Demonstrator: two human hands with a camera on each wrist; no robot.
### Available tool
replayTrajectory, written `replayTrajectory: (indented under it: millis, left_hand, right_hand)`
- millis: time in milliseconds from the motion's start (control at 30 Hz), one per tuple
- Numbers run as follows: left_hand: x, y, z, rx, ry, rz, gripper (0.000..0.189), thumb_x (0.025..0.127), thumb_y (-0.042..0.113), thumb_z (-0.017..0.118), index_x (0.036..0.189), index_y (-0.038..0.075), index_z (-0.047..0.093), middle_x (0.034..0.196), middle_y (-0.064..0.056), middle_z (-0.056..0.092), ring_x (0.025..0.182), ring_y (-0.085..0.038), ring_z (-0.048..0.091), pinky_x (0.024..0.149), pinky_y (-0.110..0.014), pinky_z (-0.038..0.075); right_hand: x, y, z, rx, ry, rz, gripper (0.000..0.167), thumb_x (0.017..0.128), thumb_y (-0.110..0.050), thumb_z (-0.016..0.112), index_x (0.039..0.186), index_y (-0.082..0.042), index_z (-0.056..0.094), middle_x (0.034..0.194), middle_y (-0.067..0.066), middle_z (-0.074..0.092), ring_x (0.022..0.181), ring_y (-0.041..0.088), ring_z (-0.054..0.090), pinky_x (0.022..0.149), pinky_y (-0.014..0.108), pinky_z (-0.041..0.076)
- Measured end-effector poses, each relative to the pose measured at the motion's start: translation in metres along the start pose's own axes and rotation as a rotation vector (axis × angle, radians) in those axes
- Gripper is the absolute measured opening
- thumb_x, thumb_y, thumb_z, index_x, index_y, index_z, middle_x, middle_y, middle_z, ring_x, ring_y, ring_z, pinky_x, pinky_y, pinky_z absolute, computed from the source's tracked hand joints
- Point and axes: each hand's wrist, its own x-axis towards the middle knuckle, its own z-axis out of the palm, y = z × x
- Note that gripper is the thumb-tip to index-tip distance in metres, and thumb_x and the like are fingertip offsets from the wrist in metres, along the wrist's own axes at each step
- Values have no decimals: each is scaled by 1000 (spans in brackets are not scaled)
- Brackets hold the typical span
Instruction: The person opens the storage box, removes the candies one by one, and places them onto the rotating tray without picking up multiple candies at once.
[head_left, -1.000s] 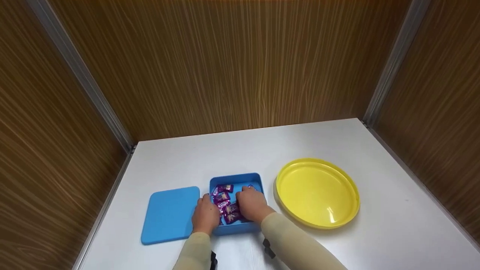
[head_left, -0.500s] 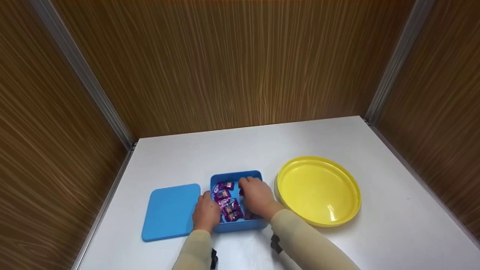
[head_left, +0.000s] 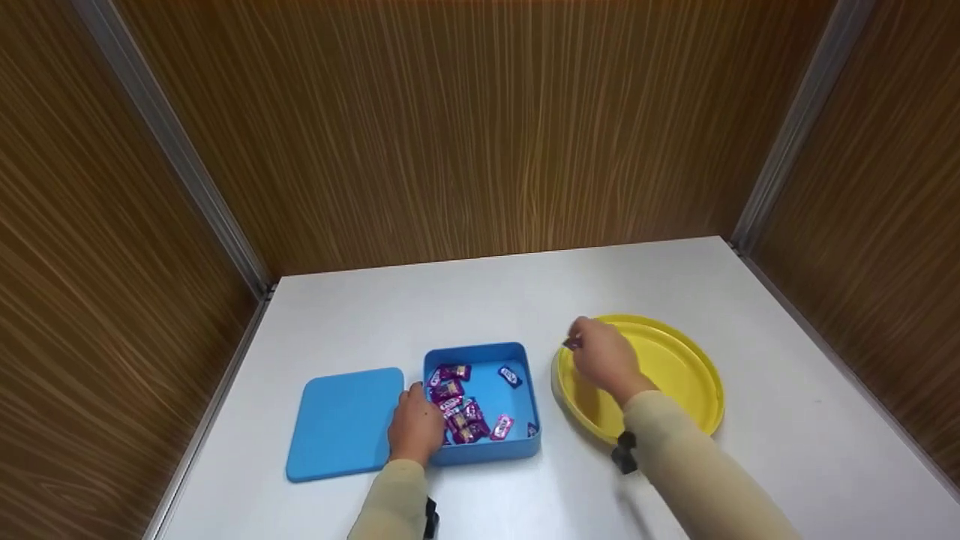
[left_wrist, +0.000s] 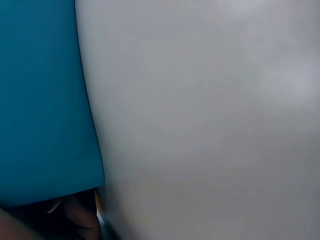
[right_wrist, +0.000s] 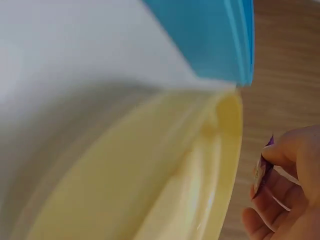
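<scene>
My right hand (head_left: 606, 360) pinches a small purple wrapped candy (right_wrist: 263, 172) between thumb and fingers, over the left part of the yellow round tray (head_left: 675, 367). In the right wrist view the candy sticks out beyond the fingertips, with the tray's pale yellow side close by. An uncovered blue box (head_left: 487, 451) sits left of the tray. Several purple candies (head_left: 448, 390) crowd its left half, and a few lie apart on the right. Against the box's left wall, my left hand (head_left: 416, 426) grips its side; some fingers (left_wrist: 82, 215) show at the box's edge in the left wrist view.
A flat blue lid (head_left: 345, 426) lies on the white table (head_left: 420, 307), just left of my left hand. Wood-grain panels (head_left: 480, 135) rise behind and on both sides of the table.
My right hand has come up out of the box with one candy and moved right, over the tray. My left hand stays at the box's left side.
</scene>
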Motion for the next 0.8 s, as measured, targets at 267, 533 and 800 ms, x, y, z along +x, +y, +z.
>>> replayTrajectory:
  millis: [267, 533, 800]
  left_hand:
    - [-1, 3, -1, 4, 2, -4, 49, 103, 15, 46, 149, -3, 42, 138, -23, 52, 130, -41, 50, 107, -59, 40]
    - [-1, 5, 1, 34, 7, 0, 48, 103, 13, 48, 147, -3, 43, 135, -23, 53, 127, -41, 52, 104, -59, 42]
    - [-3, 11, 3, 22, -13, -15, 48, 104, 15, 46, 149, -2, 42, 138, -23, 51, 129, -40, 51, 107, -58, 40]
  right_hand:
    - [-10, 65, -20, -78, -45, 69, 27, 98, -14, 64, 123, -2, 60, 111, 16, 67, 103, 36, 62, 91, 55, 49]
    - [-21, 93, -24, -147, -58, 94, 28, 103, -16, 55, 125, 1, 59, 114, 21, 59, 105, 42, 58, 93, 61, 46]
    - [-30, 87, -26, -139, 14, 99, 32, 98, -13, 54, 126, 2, 58, 121, 26, 55, 112, 47, 52, 96, 62, 43]
